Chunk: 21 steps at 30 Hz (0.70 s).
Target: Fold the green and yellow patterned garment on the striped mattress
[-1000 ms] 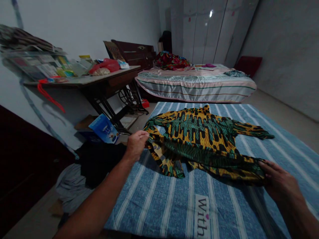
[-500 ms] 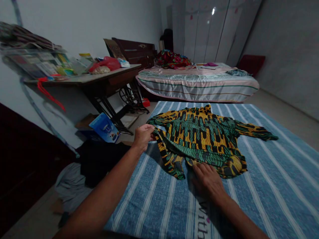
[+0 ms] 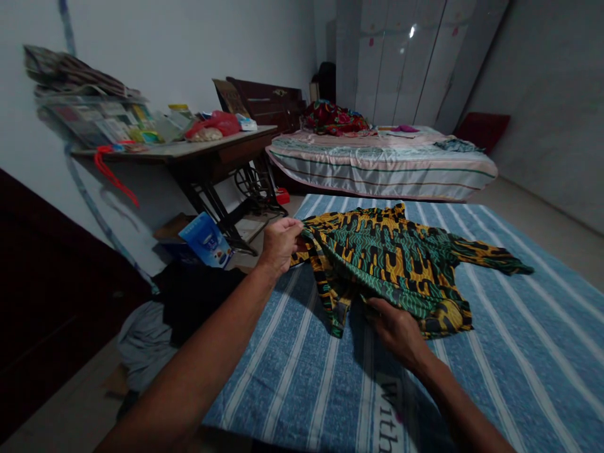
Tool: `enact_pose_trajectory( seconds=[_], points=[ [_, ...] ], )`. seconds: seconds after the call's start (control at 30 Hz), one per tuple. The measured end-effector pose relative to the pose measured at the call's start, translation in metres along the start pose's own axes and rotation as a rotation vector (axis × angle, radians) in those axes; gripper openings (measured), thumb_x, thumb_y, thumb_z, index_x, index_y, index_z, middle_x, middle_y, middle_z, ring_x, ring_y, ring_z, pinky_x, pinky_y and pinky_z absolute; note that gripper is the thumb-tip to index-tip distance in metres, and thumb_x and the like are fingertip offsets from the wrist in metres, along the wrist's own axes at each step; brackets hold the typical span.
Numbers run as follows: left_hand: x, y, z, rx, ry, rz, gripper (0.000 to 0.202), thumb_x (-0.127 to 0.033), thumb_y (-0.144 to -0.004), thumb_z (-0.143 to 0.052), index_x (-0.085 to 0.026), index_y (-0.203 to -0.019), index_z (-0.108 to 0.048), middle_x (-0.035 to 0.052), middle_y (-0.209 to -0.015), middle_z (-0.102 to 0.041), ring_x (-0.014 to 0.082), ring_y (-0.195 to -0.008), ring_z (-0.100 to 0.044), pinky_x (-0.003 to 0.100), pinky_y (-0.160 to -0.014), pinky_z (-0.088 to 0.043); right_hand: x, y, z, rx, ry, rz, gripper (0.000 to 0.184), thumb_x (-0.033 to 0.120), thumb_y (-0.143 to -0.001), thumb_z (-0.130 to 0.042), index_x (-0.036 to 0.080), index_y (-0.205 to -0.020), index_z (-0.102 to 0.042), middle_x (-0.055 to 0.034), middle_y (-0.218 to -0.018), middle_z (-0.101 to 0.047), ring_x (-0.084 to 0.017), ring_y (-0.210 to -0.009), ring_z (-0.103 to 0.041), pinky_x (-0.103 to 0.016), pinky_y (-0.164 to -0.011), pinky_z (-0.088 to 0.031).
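Note:
A green, yellow and black patterned shirt [image 3: 396, 251] lies spread on a blue and white striped cloth [image 3: 292, 377]. Its collar points away from me and one sleeve stretches out to the right. My left hand [image 3: 281, 244] pinches the shirt's left edge and holds it raised off the cloth. At the near hem is my right hand [image 3: 396, 324], with its fingers partly hidden under the lifted fabric; whether they grip it I cannot tell. Between my hands the hem hangs in a slack fold, and a flap droops onto the cloth.
Beyond the striped surface stands a bed [image 3: 377, 163] with a red floral bundle [image 3: 335, 117]. A sewing machine table [image 3: 189, 150] loaded with bags and boxes is at the left wall. On the floor are a blue box [image 3: 206, 240] and dark and grey clothes [image 3: 146, 343].
My left hand has lifted the shirt's left edge higher and slightly right. My right hand's fingers have slid from on top of the hem to beneath it. The view has shifted a little.

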State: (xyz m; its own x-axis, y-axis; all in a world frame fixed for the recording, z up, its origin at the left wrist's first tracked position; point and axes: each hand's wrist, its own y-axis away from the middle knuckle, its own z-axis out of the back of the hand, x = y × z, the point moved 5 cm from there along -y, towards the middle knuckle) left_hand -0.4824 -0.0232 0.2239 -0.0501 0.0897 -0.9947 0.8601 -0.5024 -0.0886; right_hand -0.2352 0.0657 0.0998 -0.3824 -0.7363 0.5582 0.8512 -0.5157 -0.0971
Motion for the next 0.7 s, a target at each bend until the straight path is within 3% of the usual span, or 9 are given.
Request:
enact_pose_trajectory(
  seconds=[0.1,0.3,0.4,0.5,0.6,0.7],
  points=[
    [0.000,0.000,-0.002,0.011,0.003,-0.006,0.014,-0.026,-0.064,-0.062,-0.015,-0.071,-0.056,-0.0029,-0.056,-0.058,0.0114,-0.044,-0.054,0.023,-0.042,-0.046,0.016,-0.002,-0.019,0.018,0.192,0.073,0.048,0.013,-0.084,-0.041,0.022,-0.130,-0.050,-0.0070,-0.098,-0.069,-0.020,-0.084,-0.064,-0.028,-0.071,-0.043],
    [0.005,0.000,0.000,-0.012,0.000,0.006,0.013,-0.024,-0.064,-0.061,-0.015,-0.071,-0.056,-0.0030,-0.055,-0.058,0.0108,-0.042,-0.052,0.022,-0.042,-0.046,0.052,-0.001,-0.051,-0.016,0.475,0.206,0.049,0.039,-0.085,-0.055,0.021,-0.130,-0.051,-0.0165,-0.101,-0.062,-0.032,-0.090,-0.056,-0.040,-0.072,-0.045],
    [0.009,0.000,0.001,-0.038,-0.025,0.010,0.013,-0.024,-0.064,-0.062,-0.015,-0.072,-0.056,-0.0031,-0.054,-0.057,0.0105,-0.043,-0.053,0.021,-0.043,-0.045,0.050,-0.009,-0.056,0.025,0.383,0.168,0.034,0.020,-0.091,-0.042,0.017,-0.120,-0.058,-0.0151,-0.096,-0.062,-0.028,-0.089,-0.056,-0.036,-0.071,-0.043],
    [0.005,0.000,0.004,-0.035,-0.028,0.008,0.014,-0.024,-0.064,-0.062,-0.015,-0.072,-0.056,-0.0031,-0.054,-0.057,0.0106,-0.042,-0.053,0.021,-0.043,-0.045,0.032,-0.020,-0.041,0.117,0.199,0.131,0.032,0.009,-0.088,-0.036,0.014,-0.103,-0.064,-0.0113,-0.091,-0.064,-0.021,-0.081,-0.058,-0.029,-0.068,-0.042],
    [-0.005,0.002,0.015,-0.022,-0.041,-0.045,0.015,-0.026,-0.063,-0.062,-0.016,-0.072,-0.056,-0.0028,-0.054,-0.058,0.0110,-0.041,-0.053,0.021,-0.040,-0.044,0.013,-0.020,-0.001,0.204,0.017,0.144,0.021,0.021,-0.088,-0.044,0.017,-0.088,-0.065,-0.0012,-0.073,-0.062,-0.013,-0.064,-0.055,-0.022,-0.057,-0.039],
    [-0.008,0.014,0.041,-0.023,-0.117,-0.115,0.020,-0.031,-0.062,-0.064,-0.016,-0.072,-0.057,-0.0017,-0.054,-0.059,0.0127,-0.042,-0.055,0.021,-0.038,-0.045,0.005,-0.006,0.036,0.321,-0.366,0.098,0.022,0.029,-0.087,-0.046,0.016,-0.083,-0.063,0.0021,-0.064,-0.056,-0.010,-0.056,-0.050,-0.020,-0.051,-0.036]
  ],
)
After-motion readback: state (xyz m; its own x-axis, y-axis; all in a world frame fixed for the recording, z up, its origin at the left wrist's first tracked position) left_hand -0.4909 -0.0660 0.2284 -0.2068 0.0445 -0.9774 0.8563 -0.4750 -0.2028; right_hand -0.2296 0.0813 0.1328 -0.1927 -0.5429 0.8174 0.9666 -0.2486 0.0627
